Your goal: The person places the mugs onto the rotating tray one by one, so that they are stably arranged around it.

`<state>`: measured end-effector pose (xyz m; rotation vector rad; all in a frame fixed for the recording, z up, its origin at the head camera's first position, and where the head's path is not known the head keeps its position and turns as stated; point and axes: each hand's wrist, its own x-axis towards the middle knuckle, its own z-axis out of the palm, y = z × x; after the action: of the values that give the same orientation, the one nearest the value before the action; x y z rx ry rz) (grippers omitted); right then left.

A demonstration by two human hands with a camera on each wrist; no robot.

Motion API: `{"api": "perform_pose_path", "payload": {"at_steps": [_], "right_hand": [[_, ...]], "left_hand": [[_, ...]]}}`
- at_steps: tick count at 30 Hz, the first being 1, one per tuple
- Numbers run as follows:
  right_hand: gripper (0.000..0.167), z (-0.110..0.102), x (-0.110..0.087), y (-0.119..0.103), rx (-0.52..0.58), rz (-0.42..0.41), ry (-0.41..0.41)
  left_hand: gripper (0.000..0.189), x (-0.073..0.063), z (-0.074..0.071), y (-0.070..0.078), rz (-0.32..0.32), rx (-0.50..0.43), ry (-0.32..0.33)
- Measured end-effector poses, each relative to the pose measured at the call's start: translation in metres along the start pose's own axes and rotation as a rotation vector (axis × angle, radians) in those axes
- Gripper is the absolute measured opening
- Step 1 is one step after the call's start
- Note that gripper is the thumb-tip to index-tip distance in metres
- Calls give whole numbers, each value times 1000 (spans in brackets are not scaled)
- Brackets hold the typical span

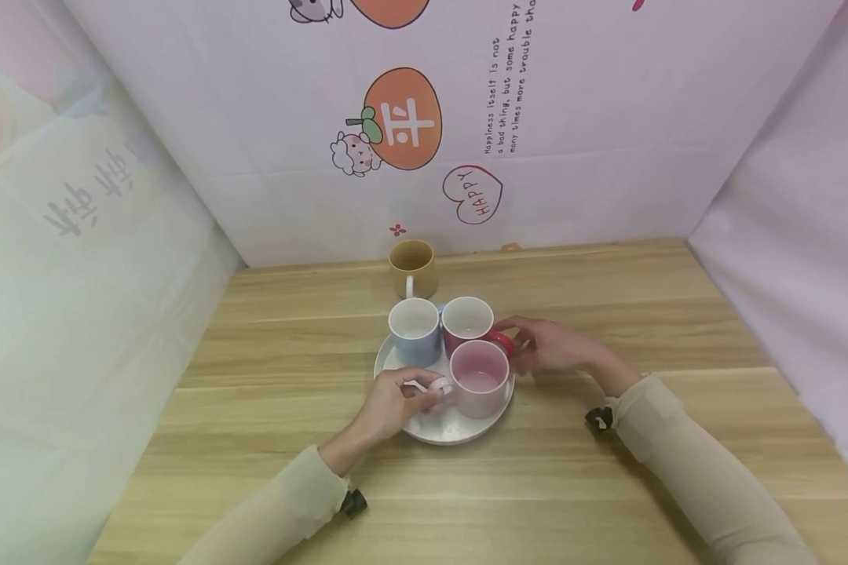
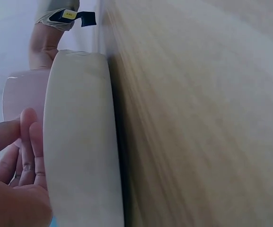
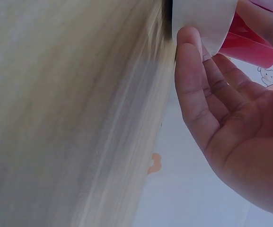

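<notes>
A round white tray (image 1: 447, 431) carries three mugs. The pink mug (image 1: 480, 399) stands at its front right, and my left hand (image 1: 390, 402) pinches that mug's handle between thumb and fingers. Behind it is a red mug (image 1: 468, 320), white inside, with its handle (image 1: 502, 343) pointing right. My right hand (image 1: 553, 345) is around this handle with thumb and fingers spread apart. In the right wrist view, fingertips (image 3: 189, 35) touch the tray's side, below the red handle. To the left of the red mug stands a light blue mug (image 1: 418, 345).
A mustard-yellow mug (image 1: 425, 281) with a pale handle stands on the wooden table (image 1: 290, 345) just behind the tray. A printed cloth (image 1: 572, 180) rises at the table's back edge, and more cloth hangs at both sides.
</notes>
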<state>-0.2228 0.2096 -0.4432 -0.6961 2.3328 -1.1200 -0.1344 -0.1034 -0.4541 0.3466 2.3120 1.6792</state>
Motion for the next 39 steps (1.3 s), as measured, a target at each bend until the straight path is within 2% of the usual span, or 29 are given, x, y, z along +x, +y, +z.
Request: {"api": "perform_pose_path", "payload": {"at_steps": [7, 16, 23, 29, 39], "right_hand": [[68, 0, -1, -1, 6, 11, -12], [68, 1, -2, 0, -12, 11, -11], [69, 1, -3, -3, 32, 41, -41], [70, 1, -2, -2, 26, 36, -43], [71, 0, -1, -4, 44, 41, -50]], "left_hand": [[20, -2, -3, 3, 0, 4, -29], [22, -2, -12, 5, 30, -23, 3], [21, -2, -9, 4, -1, -54, 16], [20, -5, -3, 7, -41, -64, -14], [21, -5, -4, 10, -66, -166, -52]]}}
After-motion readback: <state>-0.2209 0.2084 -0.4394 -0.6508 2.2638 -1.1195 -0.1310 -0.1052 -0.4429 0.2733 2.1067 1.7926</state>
